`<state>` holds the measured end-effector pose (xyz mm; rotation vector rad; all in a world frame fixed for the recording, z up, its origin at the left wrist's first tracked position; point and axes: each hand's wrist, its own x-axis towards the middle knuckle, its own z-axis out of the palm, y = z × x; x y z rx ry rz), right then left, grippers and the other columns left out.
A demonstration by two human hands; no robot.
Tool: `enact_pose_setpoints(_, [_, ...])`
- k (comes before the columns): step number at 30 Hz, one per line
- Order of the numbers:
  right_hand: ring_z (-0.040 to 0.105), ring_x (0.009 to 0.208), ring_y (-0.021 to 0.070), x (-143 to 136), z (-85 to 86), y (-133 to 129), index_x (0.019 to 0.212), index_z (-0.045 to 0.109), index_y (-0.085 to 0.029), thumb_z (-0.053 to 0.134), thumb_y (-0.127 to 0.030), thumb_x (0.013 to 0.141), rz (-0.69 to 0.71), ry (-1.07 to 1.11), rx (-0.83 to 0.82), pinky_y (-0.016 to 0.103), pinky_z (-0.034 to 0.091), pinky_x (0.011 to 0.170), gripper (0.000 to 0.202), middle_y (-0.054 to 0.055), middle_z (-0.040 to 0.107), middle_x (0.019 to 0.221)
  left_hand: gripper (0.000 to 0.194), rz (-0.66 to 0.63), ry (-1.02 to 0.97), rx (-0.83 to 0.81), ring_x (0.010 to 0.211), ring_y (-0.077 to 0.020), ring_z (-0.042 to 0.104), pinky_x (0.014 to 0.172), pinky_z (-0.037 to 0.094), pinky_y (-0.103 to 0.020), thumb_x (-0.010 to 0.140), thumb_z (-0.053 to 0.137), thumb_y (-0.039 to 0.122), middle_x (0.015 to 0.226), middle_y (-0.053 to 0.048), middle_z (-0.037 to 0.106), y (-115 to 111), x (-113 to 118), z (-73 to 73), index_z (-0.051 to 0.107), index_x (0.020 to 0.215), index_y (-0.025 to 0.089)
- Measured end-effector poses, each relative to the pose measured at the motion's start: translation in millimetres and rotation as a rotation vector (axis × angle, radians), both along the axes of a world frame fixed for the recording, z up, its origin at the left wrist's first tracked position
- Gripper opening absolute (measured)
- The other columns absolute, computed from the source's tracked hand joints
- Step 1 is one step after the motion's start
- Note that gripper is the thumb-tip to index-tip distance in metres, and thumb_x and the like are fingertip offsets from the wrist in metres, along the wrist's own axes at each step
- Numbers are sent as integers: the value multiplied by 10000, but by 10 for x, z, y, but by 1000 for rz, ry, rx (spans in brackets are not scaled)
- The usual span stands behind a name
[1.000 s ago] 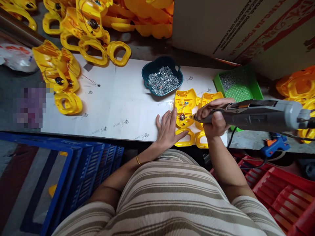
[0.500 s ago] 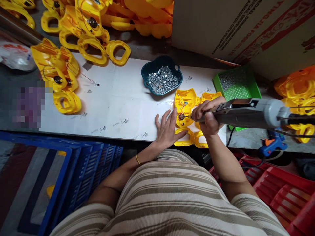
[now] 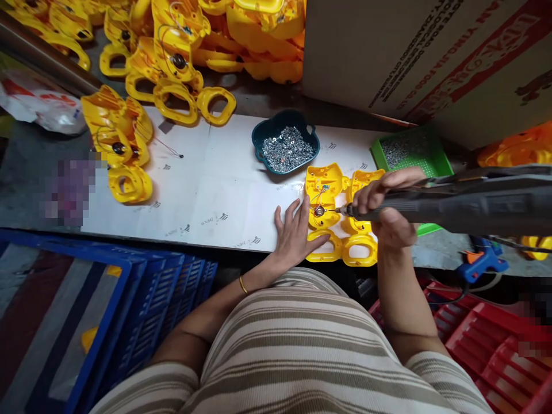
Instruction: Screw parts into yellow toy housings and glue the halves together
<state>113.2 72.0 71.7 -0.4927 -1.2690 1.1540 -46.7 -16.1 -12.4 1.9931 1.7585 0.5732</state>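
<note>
In the head view my right hand (image 3: 390, 201) is wrapped round a dark electric screwdriver (image 3: 466, 198), its bit pointing left. The bit tip lies close to a round speaker-like part in a yellow plastic shell (image 3: 324, 178); whether it touches a screw is too small to tell. Thin wires and a small green board sit inside that shell. My left hand (image 3: 295, 233) lies with fingers spread at the shell's left edge, its thumb across the yellow ring-shaped end (image 3: 322, 259). A second yellow shell (image 3: 364, 179) lies to the right, partly hidden by my right hand.
A dark teal basket (image 3: 259, 144) of small metal screws stands behind the shells. Further right are a green tray (image 3: 437, 164), a carton (image 3: 366, 52) and a blue glue gun (image 3: 483, 261). Yellow shells (image 3: 172, 63) pile up at back left. Blue crates (image 3: 142, 299) and a red crate (image 3: 495, 339) stand below.
My right hand has drawn the screwdriver to the right, and more of its bit shows. My left hand stays at the shell. The whole view has shifted slightly.
</note>
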Motion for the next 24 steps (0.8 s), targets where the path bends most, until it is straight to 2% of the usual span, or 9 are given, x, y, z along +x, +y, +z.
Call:
enact_pose_setpoints(2, [507,441,114,59,101,-27,930,642,-232,701,-326,749,-64,61,15,282,449,448,212,-45,519,588,938,7,11,40,1313,-354,409,1116,136,-577,815,613,644,1424,-185,509,42,-72,33,251,1519,141])
enact_pose_setpoints(4, [507,435,119,124,156,-71,926,655,-210,689,-342,745,-119,63,6,280,436,425,226,-34,526,585,758,44,23,137,1252,-344,443,1072,252,-540,835,595,629,1380,-155,549,192,-214,106,449,1425,176])
enact_pose_setpoints(7, [482,404,123,189,161,-147,948,643,-208,702,-349,734,-171,23,-24,272,401,378,262,-33,534,567,371,156,70,276,1206,-314,444,1013,340,-487,939,516,463,1313,-96,585,650,-498,258,658,1206,248])
enact_pose_setpoints(8, [469,392,121,196,151,-173,947,638,-213,699,-347,736,-178,13,-31,268,391,365,257,-37,527,556,324,183,94,288,1204,-317,438,1007,342,-489,953,496,415,1273,-97,598,844,-588,301,687,1155,248])
enact_pose_setpoints(11, [456,384,121,180,124,-248,927,632,-228,688,-339,740,-184,9,-31,264,383,351,224,-45,511,540,284,46,210,143,1195,-360,443,996,350,-510,902,586,373,1153,-136,622,1402,-780,350,726,1089,211])
enact_pose_setpoints(14, [477,411,130,163,116,-311,932,638,-229,686,-311,737,-184,4,-54,277,402,379,217,-38,519,558,296,-95,275,-51,1130,-357,512,990,376,-495,826,678,343,1037,-131,647,1750,-838,302,740,1062,177])
enact_pose_setpoints(18, [474,414,131,174,103,-340,931,646,-226,681,-298,730,-195,11,-60,283,405,380,216,-36,522,563,246,-97,229,-121,1018,-306,567,971,399,-425,809,690,280,943,-119,667,1839,-825,258,756,985,121])
enact_pose_setpoints(24, [497,429,127,178,81,-331,919,625,-215,700,-315,746,-172,2,-74,273,429,397,213,-37,542,585,317,-157,207,6,1009,-272,551,955,398,-414,932,513,311,1000,-138,648,1776,-891,263,736,1022,105])
